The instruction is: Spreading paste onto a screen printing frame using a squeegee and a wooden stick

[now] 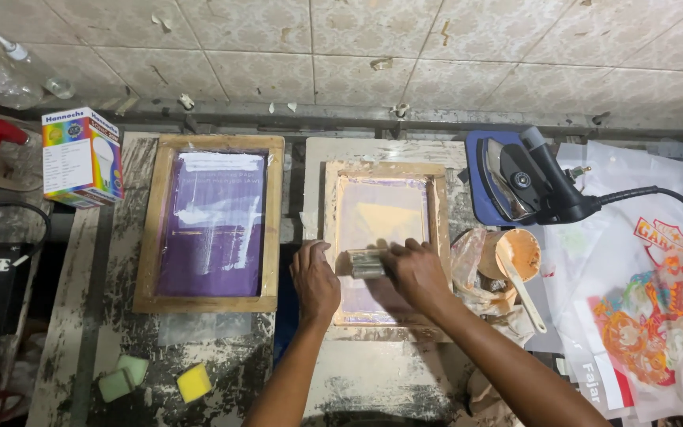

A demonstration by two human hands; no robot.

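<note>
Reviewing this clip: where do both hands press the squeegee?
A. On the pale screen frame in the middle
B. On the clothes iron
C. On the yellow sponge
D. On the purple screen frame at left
A: the left hand and right hand grip the squeegee on the pale screen frame, apart from the purple screen frame.

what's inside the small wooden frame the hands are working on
Inside the small wooden frame a pale, pinkish mesh shows, with a squeegee pressed on it by the left hand and right hand. Whatever lies under the mesh is hidden.
</note>
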